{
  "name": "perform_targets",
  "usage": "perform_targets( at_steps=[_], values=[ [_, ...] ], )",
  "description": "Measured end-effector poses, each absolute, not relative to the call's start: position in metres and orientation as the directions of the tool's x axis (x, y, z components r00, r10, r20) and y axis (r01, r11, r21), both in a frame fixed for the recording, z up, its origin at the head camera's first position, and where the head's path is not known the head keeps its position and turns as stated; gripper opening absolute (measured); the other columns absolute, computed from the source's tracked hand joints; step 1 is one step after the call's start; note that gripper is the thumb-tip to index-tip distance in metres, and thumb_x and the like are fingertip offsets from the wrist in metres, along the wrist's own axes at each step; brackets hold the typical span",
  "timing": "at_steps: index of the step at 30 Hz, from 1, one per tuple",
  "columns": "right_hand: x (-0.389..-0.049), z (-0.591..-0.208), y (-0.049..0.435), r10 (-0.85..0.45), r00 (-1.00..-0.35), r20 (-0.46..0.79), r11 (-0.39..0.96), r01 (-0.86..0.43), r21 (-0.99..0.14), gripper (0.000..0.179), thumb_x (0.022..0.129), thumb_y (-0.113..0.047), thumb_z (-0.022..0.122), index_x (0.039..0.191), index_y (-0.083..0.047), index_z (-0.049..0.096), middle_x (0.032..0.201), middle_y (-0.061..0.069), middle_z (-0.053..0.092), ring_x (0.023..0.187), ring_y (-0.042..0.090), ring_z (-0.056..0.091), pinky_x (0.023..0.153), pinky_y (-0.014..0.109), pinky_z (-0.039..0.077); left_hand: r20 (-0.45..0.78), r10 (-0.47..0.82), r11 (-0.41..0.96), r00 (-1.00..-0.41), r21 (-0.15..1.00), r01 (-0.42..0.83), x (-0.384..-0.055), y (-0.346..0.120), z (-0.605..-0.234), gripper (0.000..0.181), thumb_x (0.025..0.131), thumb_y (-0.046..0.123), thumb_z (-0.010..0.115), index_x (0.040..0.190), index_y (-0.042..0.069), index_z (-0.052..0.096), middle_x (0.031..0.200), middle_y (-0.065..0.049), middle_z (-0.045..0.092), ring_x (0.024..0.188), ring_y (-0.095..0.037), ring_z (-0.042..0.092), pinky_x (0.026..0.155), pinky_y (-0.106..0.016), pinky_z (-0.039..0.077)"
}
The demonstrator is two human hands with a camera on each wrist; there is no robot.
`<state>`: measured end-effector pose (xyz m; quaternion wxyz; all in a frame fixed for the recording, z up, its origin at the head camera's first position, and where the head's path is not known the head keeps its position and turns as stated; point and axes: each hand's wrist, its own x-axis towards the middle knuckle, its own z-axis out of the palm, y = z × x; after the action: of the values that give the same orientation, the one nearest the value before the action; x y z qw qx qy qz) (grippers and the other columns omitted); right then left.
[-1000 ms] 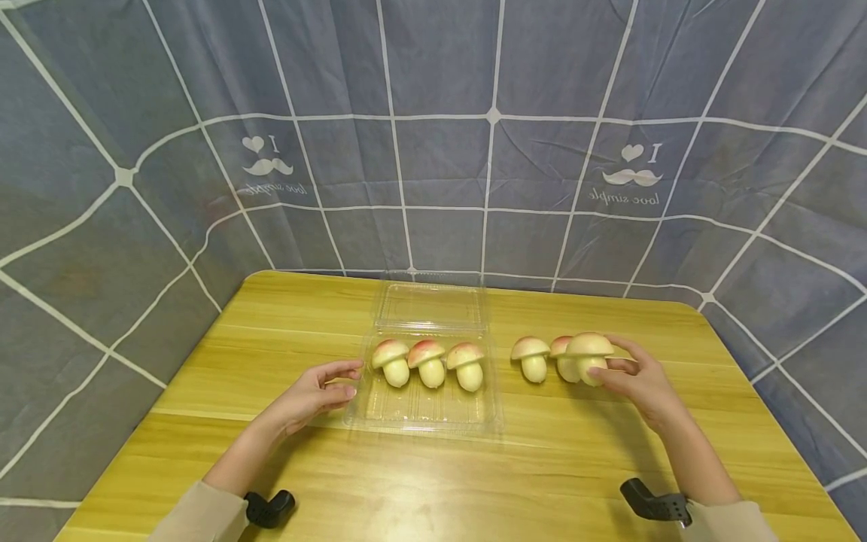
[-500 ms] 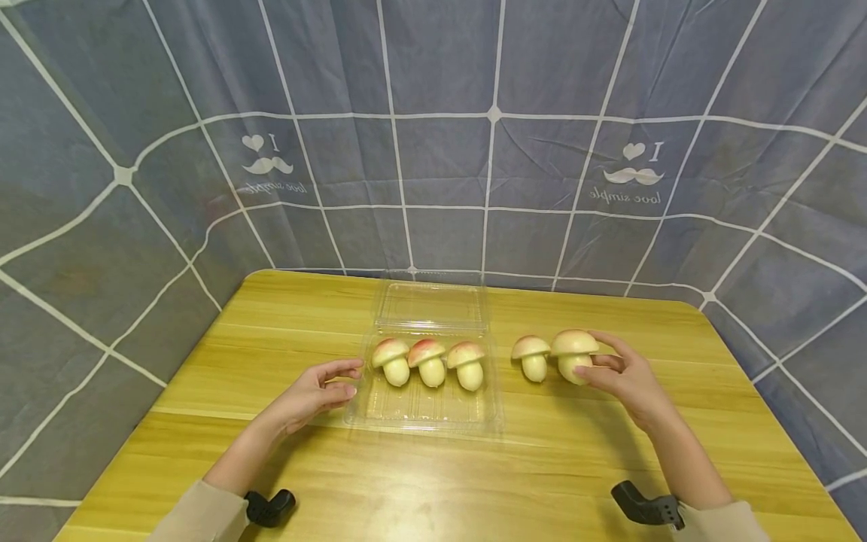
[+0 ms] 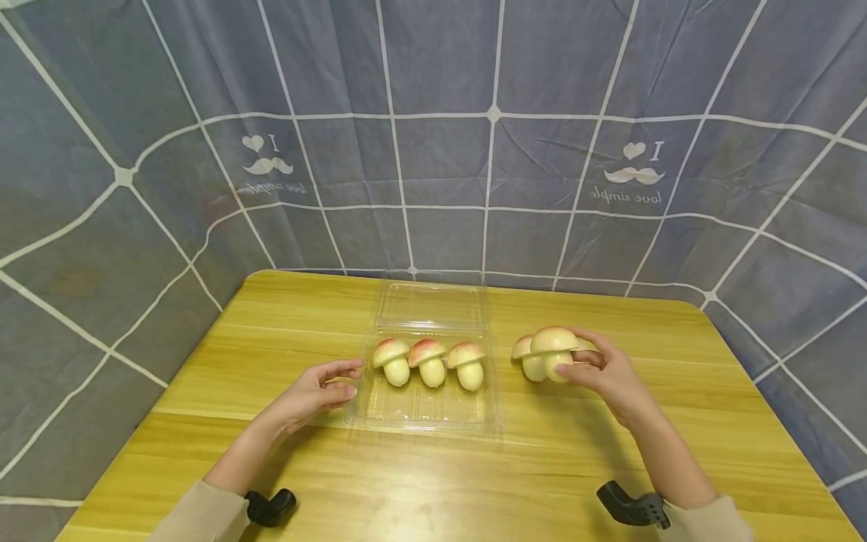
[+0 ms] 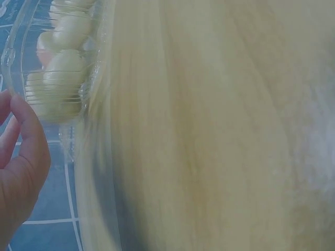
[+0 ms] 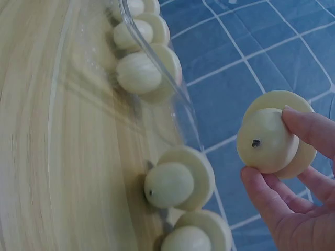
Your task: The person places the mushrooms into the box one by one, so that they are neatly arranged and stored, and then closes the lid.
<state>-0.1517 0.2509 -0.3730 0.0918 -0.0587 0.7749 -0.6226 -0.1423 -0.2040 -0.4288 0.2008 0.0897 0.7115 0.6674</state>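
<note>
My right hand (image 3: 612, 384) pinches a mushroom model (image 3: 554, 340) by its pale stem, between thumb and fingers. It has a rounded cream cap with a pinkish tint and hangs above the table; a dark spot marks its stem end in the right wrist view. Two more mushrooms, one of them a left mushroom (image 3: 522, 348), sit below and behind it, largely covered in the head view. Three mushrooms (image 3: 427, 360) lie in a row in a clear plastic clamshell box (image 3: 423, 412). At the box's left edge rests my left hand (image 3: 308, 395), thumb and forefinger apart, fingertips at the rim.
The box's transparent lid (image 3: 430, 304) lies folded back toward the grey-blue gridded curtain (image 3: 440, 165), which surrounds the far side and both sides. Beneath everything is a yellow wood-grain table (image 3: 406, 489). Black wrist mounts sit on both forearms.
The right hand has carried its mushroom leftward past one standing mushroom, and it now overlaps the left one. The left hand and the box have stayed in place.
</note>
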Motion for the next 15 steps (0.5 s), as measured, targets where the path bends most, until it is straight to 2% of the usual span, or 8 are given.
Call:
perform_targets(
  at_steps=[9,13,15],
  values=[
    [-0.151,-0.373,0.227,-0.260,-0.963,-0.073,0.198,0.021,-0.980,0.072,0.084,-0.009,0.068,0.144,-0.003,0.029,0.113,0.017,0.058,0.091,0.011,0.060,0.079,0.025,0.050,-0.162,0.398,0.092,-0.903,0.986,-0.137,-0.142,-0.204,-0.429,0.060,0.090,0.005,0.060,0.138,-0.012,0.030,0.123,-0.022,0.041,0.089,-0.007,0.055,0.074,-0.022,0.050],
    [-0.152,-0.374,0.215,-0.287,-0.955,-0.075,0.168,0.027,-0.985,0.073,0.083,-0.006,0.068,0.144,-0.002,0.028,0.120,0.024,0.051,0.091,0.013,0.061,0.078,0.026,0.050,-0.164,0.400,0.092,-0.902,0.986,-0.139,-0.142,-0.204,-0.429,0.059,0.090,0.005,0.060,0.139,-0.011,0.031,0.123,-0.022,0.041,0.089,-0.007,0.055,0.074,-0.021,0.050],
    [-0.152,-0.375,0.209,-0.297,-0.951,-0.084,0.169,0.034,-0.985,0.073,0.083,-0.007,0.069,0.144,-0.003,0.029,0.118,0.023,0.051,0.090,0.014,0.060,0.078,0.026,0.050,-0.166,0.400,0.091,-0.901,0.986,-0.141,-0.143,-0.205,-0.429,0.059,0.090,0.005,0.060,0.139,-0.011,0.031,0.123,-0.021,0.041,0.089,-0.007,0.055,0.074,-0.021,0.050]
  ],
)
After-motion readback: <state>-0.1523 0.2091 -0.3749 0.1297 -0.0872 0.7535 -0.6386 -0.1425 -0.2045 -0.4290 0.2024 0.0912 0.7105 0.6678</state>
